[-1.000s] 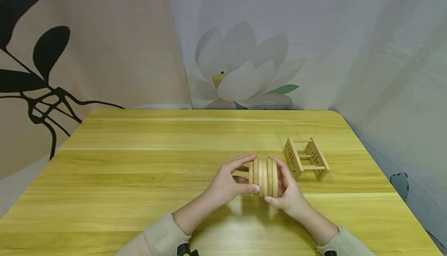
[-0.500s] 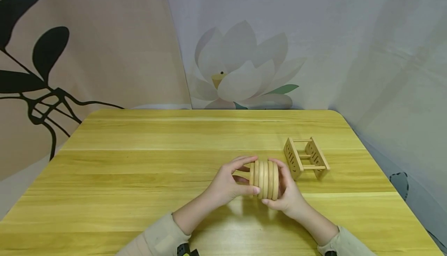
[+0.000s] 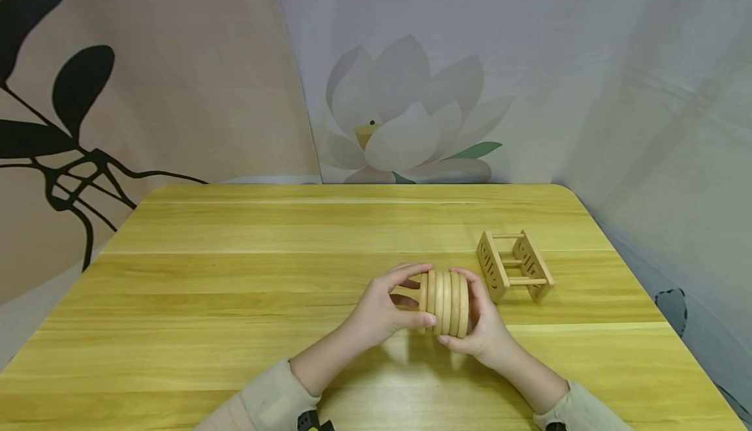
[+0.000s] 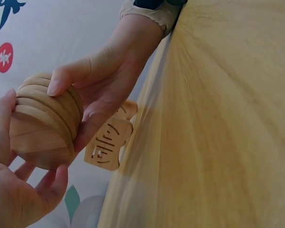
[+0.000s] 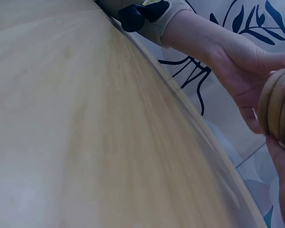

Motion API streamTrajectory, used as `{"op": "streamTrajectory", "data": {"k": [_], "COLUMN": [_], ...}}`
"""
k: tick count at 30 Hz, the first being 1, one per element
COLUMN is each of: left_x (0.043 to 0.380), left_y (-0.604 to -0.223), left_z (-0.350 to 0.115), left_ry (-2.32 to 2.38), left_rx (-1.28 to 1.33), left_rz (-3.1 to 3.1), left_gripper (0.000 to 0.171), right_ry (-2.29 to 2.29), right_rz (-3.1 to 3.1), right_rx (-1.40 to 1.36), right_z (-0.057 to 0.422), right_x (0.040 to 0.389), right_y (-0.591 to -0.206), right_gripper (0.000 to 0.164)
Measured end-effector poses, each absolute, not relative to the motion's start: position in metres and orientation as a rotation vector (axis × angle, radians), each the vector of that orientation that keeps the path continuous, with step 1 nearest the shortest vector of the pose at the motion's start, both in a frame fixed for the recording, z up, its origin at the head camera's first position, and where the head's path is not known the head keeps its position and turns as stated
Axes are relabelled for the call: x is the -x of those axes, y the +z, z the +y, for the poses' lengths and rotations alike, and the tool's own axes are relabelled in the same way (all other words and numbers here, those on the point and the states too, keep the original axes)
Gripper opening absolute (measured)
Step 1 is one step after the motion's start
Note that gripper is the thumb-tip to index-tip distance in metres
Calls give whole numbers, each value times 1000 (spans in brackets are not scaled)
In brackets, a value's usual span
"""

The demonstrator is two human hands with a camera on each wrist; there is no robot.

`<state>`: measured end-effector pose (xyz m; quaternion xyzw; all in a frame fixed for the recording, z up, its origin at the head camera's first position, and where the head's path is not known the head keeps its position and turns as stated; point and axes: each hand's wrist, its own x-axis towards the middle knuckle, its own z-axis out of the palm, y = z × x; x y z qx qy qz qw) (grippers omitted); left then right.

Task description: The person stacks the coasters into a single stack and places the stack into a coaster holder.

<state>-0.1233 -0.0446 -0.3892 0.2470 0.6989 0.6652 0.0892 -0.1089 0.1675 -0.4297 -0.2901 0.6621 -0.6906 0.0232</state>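
Between my two hands is a row of several round wooden coasters (image 3: 444, 302), stacked face to face and held on edge above the table. My left hand (image 3: 388, 303) grips the stack from the left, thumb in front and fingers at the top. From the other side my right hand (image 3: 487, 320) holds it, its thumb under the near edge. In the left wrist view the flat face of the end coaster (image 4: 40, 137) shows wood grain. Behind my right hand stands a small wooden coaster rack (image 3: 514, 266) with cut-out side panels joined by dowels, touched by neither hand.
The wooden table (image 3: 235, 287) stretches out to the left and behind the hands. A printed cloth backdrop (image 3: 411, 78) with a lotus hangs behind the table's far edge.
Over the last second the coasters have been pressed into a slightly more even row, and my right thumb has shifted a little left beneath them. The rack has not moved.
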Motion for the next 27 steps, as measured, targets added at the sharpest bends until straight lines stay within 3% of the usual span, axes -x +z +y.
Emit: {"op": "streamTrajectory", "data": {"k": [27], "left_x": [122], "left_y": [-390], "left_z": [-41], "left_ry": [1989], "left_rx": [-681], "left_rz": [2069], "left_gripper": [64], "right_ry": [-2084], "right_rz": [2178], "right_rx": [889], "right_z": [168], "right_x": [107], "right_y": [-428], "right_gripper": [95]}}
